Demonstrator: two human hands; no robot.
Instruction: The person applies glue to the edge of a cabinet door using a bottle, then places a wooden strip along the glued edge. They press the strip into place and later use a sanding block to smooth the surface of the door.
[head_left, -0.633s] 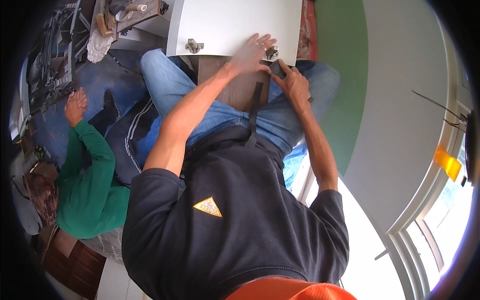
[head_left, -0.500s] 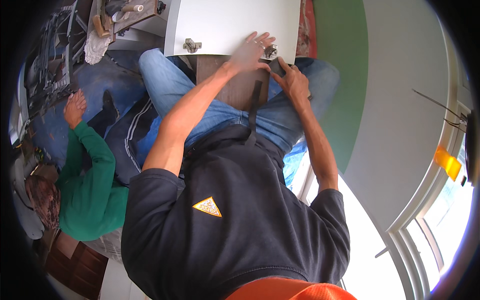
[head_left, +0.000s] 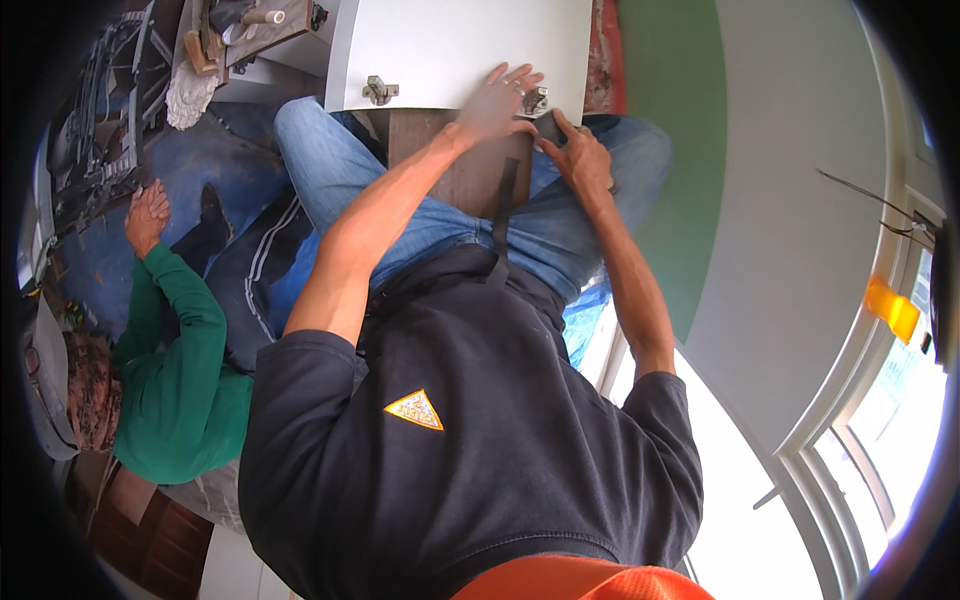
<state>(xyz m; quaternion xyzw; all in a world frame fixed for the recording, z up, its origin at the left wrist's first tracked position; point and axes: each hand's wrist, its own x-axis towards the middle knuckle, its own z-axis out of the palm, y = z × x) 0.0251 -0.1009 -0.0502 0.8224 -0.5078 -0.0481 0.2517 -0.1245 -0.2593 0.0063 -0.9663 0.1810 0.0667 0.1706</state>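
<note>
A white cabinet door panel (head_left: 450,50) lies across a brown board (head_left: 455,165) between my knees. Two metal hinges are on its near edge: a left hinge (head_left: 379,91) and a right hinge (head_left: 536,100). My left hand (head_left: 495,105) rests on the panel with fingers spread, just left of the right hinge; part of it looks smeared. Close by, at the panel's near right corner, my right hand (head_left: 585,160) is closed round a dark, blocky object (head_left: 550,130). Most of that object is hidden by the fingers, so its kind is unclear.
To the left sits a person in a green sleeve (head_left: 195,330), hands clasped (head_left: 148,215). Behind them is a dark metal frame (head_left: 95,140). A wooden shelf piece (head_left: 270,35) holds tools. A green and grey curved surface (head_left: 690,170) runs along my right.
The whole view has shifted slightly, moving the scene a little to the left. Both hands keep nearly the same place at the right hinge.
</note>
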